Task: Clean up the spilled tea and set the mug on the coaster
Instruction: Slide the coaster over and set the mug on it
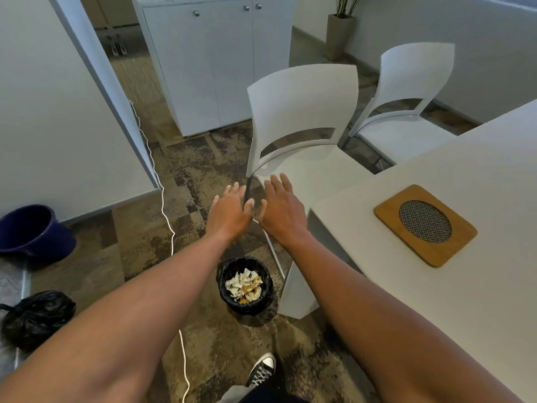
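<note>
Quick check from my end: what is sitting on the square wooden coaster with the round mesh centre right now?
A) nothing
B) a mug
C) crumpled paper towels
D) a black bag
A: the square wooden coaster lies bare on the white table, no mug is in view, and the crumpled, stained paper towels are in the small black-lined bin on the floor.

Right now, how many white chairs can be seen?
2. One chair stands just beyond the hands, beside the table corner. The second chair stands farther right along the table. Others may be out of frame.
</note>
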A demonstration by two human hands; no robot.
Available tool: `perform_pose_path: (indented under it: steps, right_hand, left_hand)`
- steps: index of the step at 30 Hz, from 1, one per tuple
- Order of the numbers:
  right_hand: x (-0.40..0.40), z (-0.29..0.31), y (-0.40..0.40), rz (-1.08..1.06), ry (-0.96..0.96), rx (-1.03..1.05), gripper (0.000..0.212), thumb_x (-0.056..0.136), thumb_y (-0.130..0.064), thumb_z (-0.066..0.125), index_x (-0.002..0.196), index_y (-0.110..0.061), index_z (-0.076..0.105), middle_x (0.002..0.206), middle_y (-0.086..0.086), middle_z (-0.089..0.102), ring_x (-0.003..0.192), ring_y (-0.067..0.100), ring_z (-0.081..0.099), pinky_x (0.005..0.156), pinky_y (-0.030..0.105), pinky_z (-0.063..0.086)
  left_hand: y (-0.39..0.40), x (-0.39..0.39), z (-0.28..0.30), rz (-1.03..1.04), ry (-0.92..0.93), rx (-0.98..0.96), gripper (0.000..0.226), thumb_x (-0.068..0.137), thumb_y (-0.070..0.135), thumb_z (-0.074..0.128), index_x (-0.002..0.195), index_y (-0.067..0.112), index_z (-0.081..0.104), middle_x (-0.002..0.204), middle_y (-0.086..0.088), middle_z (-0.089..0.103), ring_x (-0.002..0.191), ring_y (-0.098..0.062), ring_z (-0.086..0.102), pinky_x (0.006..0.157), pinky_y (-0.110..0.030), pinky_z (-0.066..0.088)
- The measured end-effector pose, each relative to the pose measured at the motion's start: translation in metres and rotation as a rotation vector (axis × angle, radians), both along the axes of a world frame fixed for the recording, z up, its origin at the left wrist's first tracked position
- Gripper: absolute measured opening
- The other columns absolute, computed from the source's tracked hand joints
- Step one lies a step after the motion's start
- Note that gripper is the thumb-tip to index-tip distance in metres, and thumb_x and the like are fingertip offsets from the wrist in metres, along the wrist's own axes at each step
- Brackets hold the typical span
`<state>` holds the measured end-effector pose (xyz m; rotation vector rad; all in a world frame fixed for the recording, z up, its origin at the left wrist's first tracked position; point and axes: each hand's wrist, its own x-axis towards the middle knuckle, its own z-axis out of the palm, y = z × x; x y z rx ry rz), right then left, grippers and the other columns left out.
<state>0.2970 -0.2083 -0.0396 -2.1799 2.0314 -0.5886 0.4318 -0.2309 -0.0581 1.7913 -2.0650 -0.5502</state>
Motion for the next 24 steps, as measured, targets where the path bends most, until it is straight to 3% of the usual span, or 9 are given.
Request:
perform_pose_path:
  steps: [10, 15, 24]
  right_hand:
    - [-0.048, 0.033, 0.020, -0.154, -0.003, -0.114, 0.051, 0.095, -0.022, 0.051, 0.143, -0.006, 0.042, 0.155, 0.011, 0.035, 0.149, 0.027, 0.019, 0.110, 0.042, 0.038]
    - [-0.083, 0.041, 0.033, -0.268, 0.014, -0.119, 0.051, 0.099, -0.025, 0.049, 0.146, -0.008, 0.038, 0.156, 0.009, 0.033, 0.149, 0.026, 0.018, 0.114, 0.039, 0.032]
    - [-0.137, 0.050, 0.068, -0.437, 0.013, -0.077, 0.053, 0.100, -0.029, 0.047, 0.148, -0.010, 0.036, 0.158, 0.007, 0.032, 0.149, 0.025, 0.019, 0.113, 0.042, 0.033]
  left_hand:
    - [0.001, -0.049, 0.045, -0.131, -0.010, -0.178, 0.050, 0.105, 0.032, 0.042, 0.152, 0.014, 0.040, 0.160, -0.004, 0.033, 0.149, -0.018, 0.027, 0.123, -0.044, 0.018]
    - [0.006, -0.086, 0.056, -0.201, 0.009, -0.173, 0.053, 0.103, 0.036, 0.045, 0.153, 0.018, 0.038, 0.161, -0.002, 0.032, 0.148, -0.021, 0.030, 0.121, -0.045, 0.026]
    - [0.021, -0.152, 0.059, -0.320, -0.004, -0.184, 0.054, 0.102, 0.041, 0.047, 0.153, 0.022, 0.039, 0.161, 0.000, 0.031, 0.148, -0.024, 0.031, 0.119, -0.045, 0.027]
